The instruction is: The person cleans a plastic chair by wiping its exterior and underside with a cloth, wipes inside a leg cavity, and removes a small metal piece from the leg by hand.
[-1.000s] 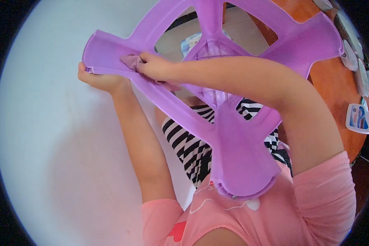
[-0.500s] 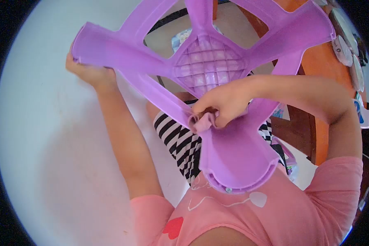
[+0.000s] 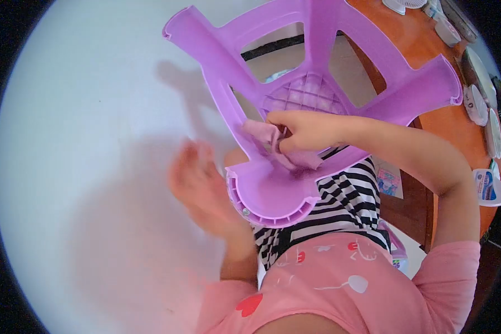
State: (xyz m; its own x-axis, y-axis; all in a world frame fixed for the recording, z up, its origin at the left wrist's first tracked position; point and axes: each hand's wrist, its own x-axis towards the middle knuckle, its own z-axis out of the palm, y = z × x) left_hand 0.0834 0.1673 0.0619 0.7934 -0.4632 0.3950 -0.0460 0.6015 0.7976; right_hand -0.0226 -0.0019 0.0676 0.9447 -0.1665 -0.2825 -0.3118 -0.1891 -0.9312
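An upturned purple plastic stool (image 3: 303, 97) is tilted in front of me, its ribbed underside and hollow legs facing me. My right hand (image 3: 306, 131) is closed on a pink cloth (image 3: 261, 132), pressed against the inner side of the nearest leg (image 3: 278, 192). Part of the cloth hangs out below the fingers. My left hand (image 3: 197, 189) is blurred by motion, just left of that leg, with its fingers raised and apart. It appears to hold nothing and is off the stool.
A white wall (image 3: 100, 139) rises close on my left. On the right, an orange-brown wooden table (image 3: 392, 42) carries white dishes and a white container with a blue label (image 3: 487, 186). My striped shorts (image 3: 348, 192) are under the stool.
My left hand has let go of the left stool leg and come down toward me. The stool has turned and shifted. More of the cloth shows in my right hand.
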